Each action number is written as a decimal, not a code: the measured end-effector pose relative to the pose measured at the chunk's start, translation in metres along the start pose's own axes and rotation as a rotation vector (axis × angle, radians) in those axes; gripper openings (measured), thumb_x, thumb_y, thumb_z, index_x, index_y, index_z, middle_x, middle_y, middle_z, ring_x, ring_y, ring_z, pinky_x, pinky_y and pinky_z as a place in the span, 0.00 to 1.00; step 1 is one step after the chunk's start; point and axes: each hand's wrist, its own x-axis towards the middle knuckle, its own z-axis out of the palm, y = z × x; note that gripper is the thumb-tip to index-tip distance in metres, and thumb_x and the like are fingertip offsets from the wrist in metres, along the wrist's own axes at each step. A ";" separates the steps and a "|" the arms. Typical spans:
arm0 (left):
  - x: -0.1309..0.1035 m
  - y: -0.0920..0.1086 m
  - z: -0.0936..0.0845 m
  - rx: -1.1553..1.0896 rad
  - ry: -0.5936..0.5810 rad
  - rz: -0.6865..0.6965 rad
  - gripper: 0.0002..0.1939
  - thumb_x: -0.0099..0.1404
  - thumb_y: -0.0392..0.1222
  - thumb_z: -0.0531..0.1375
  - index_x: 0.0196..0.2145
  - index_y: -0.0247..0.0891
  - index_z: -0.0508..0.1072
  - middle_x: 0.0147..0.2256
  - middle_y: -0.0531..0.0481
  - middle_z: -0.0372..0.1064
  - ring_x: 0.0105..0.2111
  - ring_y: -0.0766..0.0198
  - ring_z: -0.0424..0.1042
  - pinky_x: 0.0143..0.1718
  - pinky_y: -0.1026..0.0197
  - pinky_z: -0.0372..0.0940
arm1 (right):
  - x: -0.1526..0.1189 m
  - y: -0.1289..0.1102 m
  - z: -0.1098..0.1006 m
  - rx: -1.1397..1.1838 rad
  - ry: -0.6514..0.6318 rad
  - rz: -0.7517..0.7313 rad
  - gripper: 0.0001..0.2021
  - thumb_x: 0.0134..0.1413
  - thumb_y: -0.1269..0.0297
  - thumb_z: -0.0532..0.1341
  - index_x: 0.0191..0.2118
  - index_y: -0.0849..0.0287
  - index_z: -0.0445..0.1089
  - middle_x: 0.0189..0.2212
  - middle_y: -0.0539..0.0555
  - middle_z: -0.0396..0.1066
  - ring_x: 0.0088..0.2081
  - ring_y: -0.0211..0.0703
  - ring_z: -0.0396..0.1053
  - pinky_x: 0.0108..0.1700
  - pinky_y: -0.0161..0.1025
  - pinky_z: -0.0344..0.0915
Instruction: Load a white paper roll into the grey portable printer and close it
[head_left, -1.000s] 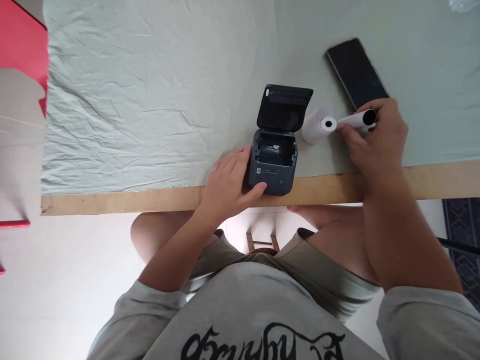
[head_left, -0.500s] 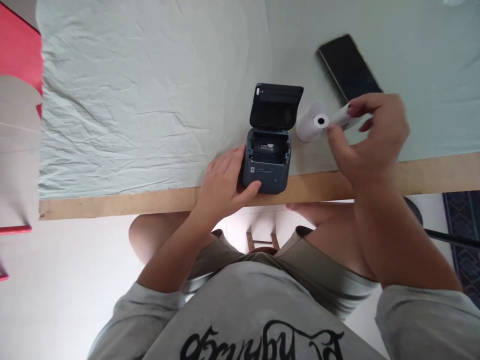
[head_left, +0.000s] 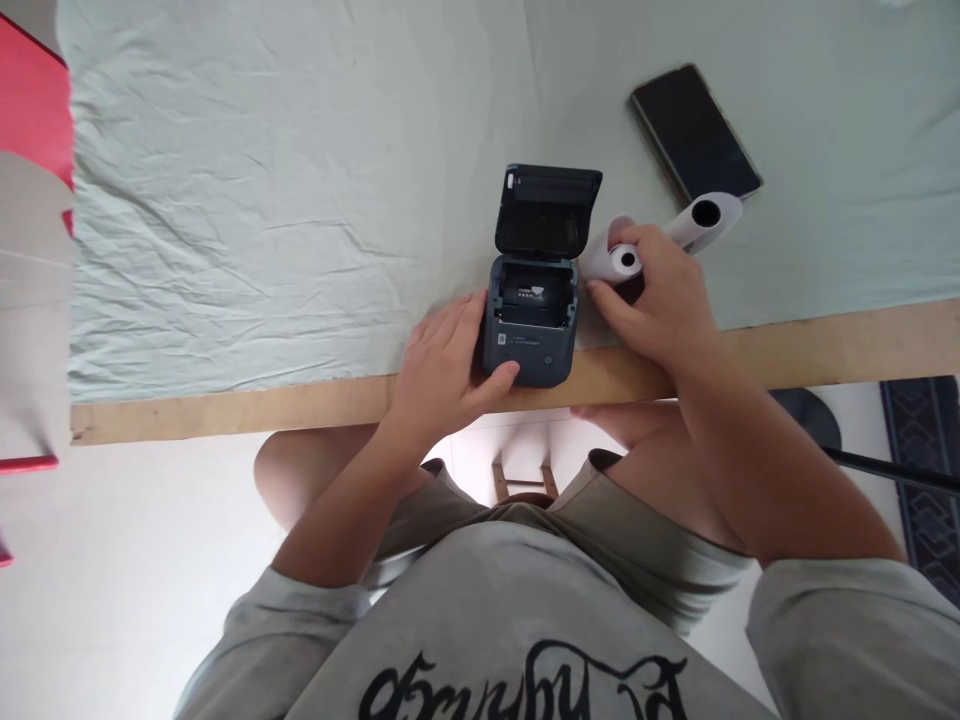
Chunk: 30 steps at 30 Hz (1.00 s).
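Observation:
A dark blue portable label printer (head_left: 529,345) sits at the table edge with its lid (head_left: 546,212) raised and its paper bay exposed. My left hand (head_left: 444,362) holds the printer from the left, fingers along its side and thumb on the front. To the right, my right hand (head_left: 664,295) is closed around a small white paper roll (head_left: 625,262), which has a dark hole in its core. Another white roll (head_left: 724,212), with a wider dark hole, lies just beyond that hand; part of it is hidden behind the fingers.
A phone (head_left: 697,133) lies face up behind the rolls. A pale green cloth (head_left: 285,180) covers the tabletop, with a bare wooden edge (head_left: 240,405) along the front. Red material (head_left: 34,105) is at the far left.
My right hand has let go of the wider-holed roll beside the phone and moved left, closing on the small paper roll. My left hand has stayed on the printer.

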 end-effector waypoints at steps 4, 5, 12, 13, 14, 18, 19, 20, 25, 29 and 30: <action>0.001 0.000 0.000 -0.006 -0.002 -0.005 0.38 0.73 0.56 0.55 0.72 0.30 0.58 0.68 0.32 0.64 0.69 0.41 0.65 0.68 0.41 0.60 | -0.001 -0.002 -0.001 -0.036 0.046 -0.009 0.15 0.56 0.60 0.64 0.50 0.48 0.69 0.49 0.58 0.75 0.52 0.60 0.74 0.55 0.62 0.74; 0.001 0.000 0.000 -0.008 0.000 -0.004 0.38 0.73 0.56 0.55 0.72 0.31 0.58 0.68 0.32 0.65 0.68 0.41 0.65 0.68 0.41 0.60 | -0.001 -0.003 -0.001 -0.030 0.047 -0.006 0.16 0.56 0.60 0.64 0.50 0.48 0.68 0.50 0.58 0.75 0.52 0.60 0.74 0.55 0.63 0.74; 0.001 0.001 -0.001 0.001 -0.002 -0.012 0.37 0.73 0.55 0.55 0.72 0.32 0.58 0.68 0.32 0.65 0.68 0.40 0.65 0.68 0.40 0.60 | -0.002 -0.009 -0.004 0.041 0.005 -0.057 0.21 0.54 0.67 0.60 0.54 0.49 0.67 0.52 0.59 0.76 0.54 0.60 0.75 0.60 0.63 0.71; 0.001 0.001 -0.001 0.001 -0.004 -0.013 0.37 0.73 0.56 0.55 0.72 0.31 0.58 0.68 0.32 0.65 0.68 0.40 0.65 0.68 0.40 0.60 | -0.002 -0.009 -0.003 0.030 0.013 -0.060 0.19 0.55 0.65 0.61 0.53 0.49 0.68 0.51 0.60 0.75 0.55 0.61 0.74 0.61 0.64 0.70; 0.001 0.001 -0.001 0.000 -0.006 -0.013 0.37 0.73 0.56 0.55 0.72 0.31 0.58 0.68 0.32 0.65 0.68 0.40 0.65 0.68 0.40 0.60 | -0.002 -0.008 -0.003 0.021 0.025 -0.055 0.17 0.56 0.63 0.62 0.52 0.49 0.69 0.50 0.60 0.74 0.56 0.62 0.73 0.61 0.65 0.70; 0.000 -0.001 -0.001 -0.008 0.001 -0.001 0.38 0.73 0.56 0.55 0.72 0.31 0.58 0.68 0.31 0.64 0.68 0.41 0.65 0.68 0.40 0.60 | -0.003 -0.004 0.000 0.039 0.052 -0.010 0.19 0.58 0.60 0.63 0.55 0.49 0.68 0.50 0.59 0.75 0.51 0.60 0.75 0.56 0.63 0.73; 0.000 -0.001 -0.001 -0.009 0.004 0.003 0.38 0.73 0.56 0.55 0.72 0.30 0.58 0.68 0.31 0.65 0.68 0.41 0.65 0.68 0.40 0.60 | -0.003 -0.003 0.001 0.050 0.043 -0.002 0.21 0.58 0.61 0.62 0.58 0.49 0.66 0.50 0.59 0.76 0.49 0.58 0.76 0.55 0.62 0.74; 0.000 -0.001 -0.001 -0.010 0.005 0.007 0.38 0.73 0.56 0.55 0.72 0.29 0.58 0.68 0.31 0.65 0.68 0.41 0.65 0.68 0.41 0.60 | -0.003 -0.003 0.001 0.057 0.028 0.001 0.22 0.59 0.63 0.60 0.59 0.48 0.65 0.51 0.58 0.76 0.48 0.57 0.76 0.55 0.61 0.75; 0.001 0.000 -0.001 -0.016 0.001 0.003 0.38 0.73 0.57 0.55 0.72 0.31 0.58 0.68 0.31 0.64 0.68 0.40 0.65 0.67 0.40 0.61 | -0.002 -0.005 0.002 0.031 0.013 -0.098 0.23 0.58 0.62 0.62 0.59 0.46 0.67 0.54 0.59 0.73 0.57 0.61 0.73 0.61 0.64 0.71; 0.001 0.000 0.000 -0.015 0.000 0.001 0.38 0.73 0.56 0.55 0.72 0.31 0.57 0.68 0.31 0.64 0.68 0.40 0.65 0.67 0.39 0.60 | -0.002 -0.003 0.003 0.036 0.050 -0.092 0.27 0.56 0.64 0.62 0.62 0.47 0.64 0.51 0.58 0.74 0.53 0.59 0.75 0.57 0.64 0.74; 0.001 0.000 0.000 -0.014 -0.001 0.001 0.38 0.73 0.56 0.55 0.72 0.31 0.57 0.68 0.31 0.64 0.68 0.40 0.65 0.67 0.39 0.60 | -0.002 -0.003 0.004 0.039 0.055 -0.092 0.28 0.56 0.65 0.61 0.63 0.48 0.62 0.52 0.58 0.75 0.52 0.58 0.76 0.56 0.64 0.74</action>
